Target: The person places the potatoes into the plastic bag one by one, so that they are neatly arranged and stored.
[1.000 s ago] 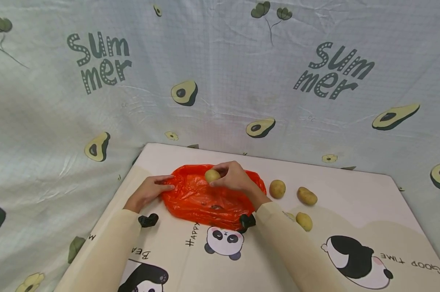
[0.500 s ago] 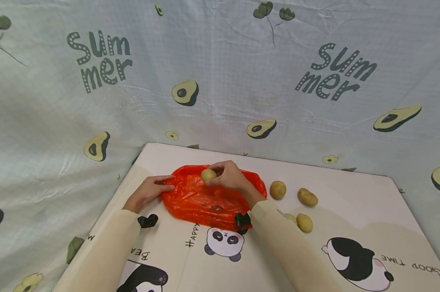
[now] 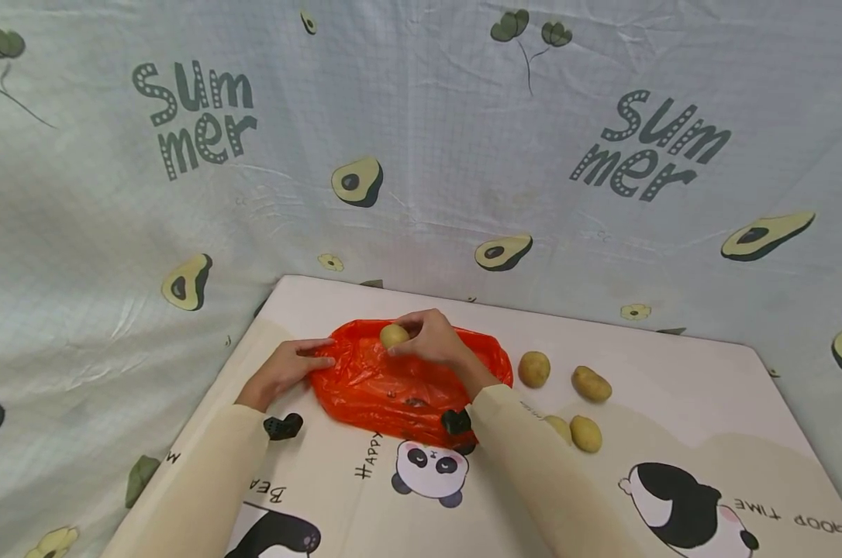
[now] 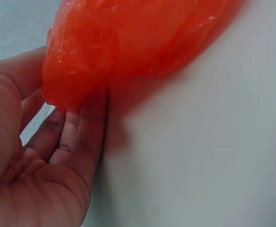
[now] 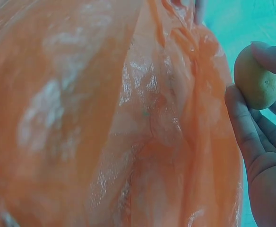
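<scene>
A red plastic bag lies spread out on the table. At its left end my left hand holds the edge of the plastic between thumb and fingers; the left wrist view shows the bag's edge in that grip, with some fingertips hidden behind it. Over the back part of the bag, my right hand pinches a small round potato. In the right wrist view, thumb and fingers hold this potato from both sides, beside the shiny plastic.
Right of the bag lie a round potato, a longer potato and another potato. One more potato is partly hidden by the right sleeve. A patterned cloth hangs behind the table.
My right hand has moved a little to the left over the bag, carrying the potato. The left hand keeps its place at the bag's edge.
</scene>
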Tool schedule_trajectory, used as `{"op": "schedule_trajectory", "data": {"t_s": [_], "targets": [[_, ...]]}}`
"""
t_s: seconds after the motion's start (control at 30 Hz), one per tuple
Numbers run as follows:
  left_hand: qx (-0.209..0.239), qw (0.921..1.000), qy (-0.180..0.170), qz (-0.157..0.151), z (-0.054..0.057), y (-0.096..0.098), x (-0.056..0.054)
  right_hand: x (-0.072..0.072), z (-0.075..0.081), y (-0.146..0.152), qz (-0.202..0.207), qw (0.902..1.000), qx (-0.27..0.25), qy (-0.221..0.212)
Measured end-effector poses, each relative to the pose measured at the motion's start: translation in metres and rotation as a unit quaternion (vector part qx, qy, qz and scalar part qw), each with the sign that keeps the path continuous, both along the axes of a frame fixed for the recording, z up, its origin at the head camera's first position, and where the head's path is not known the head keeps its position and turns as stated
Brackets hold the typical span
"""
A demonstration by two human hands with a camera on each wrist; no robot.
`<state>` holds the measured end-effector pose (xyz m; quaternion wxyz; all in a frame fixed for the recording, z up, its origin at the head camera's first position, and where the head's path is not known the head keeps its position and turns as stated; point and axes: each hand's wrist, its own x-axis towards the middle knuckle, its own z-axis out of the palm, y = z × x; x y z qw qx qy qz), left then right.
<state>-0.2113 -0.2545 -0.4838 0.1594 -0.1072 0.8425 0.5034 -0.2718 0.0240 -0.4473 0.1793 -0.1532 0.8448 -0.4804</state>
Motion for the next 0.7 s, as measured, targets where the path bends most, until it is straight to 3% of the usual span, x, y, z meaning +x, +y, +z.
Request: {"op": "schedule_trajectory", "data": {"t_s": [0.7], "targets": [[-0.004, 1.0, 0.005, -0.006, 0.002, -0.001, 0.002, -0.001, -0.005, -0.017, -0.004, 0.9999, -0.01, -0.005]]}}
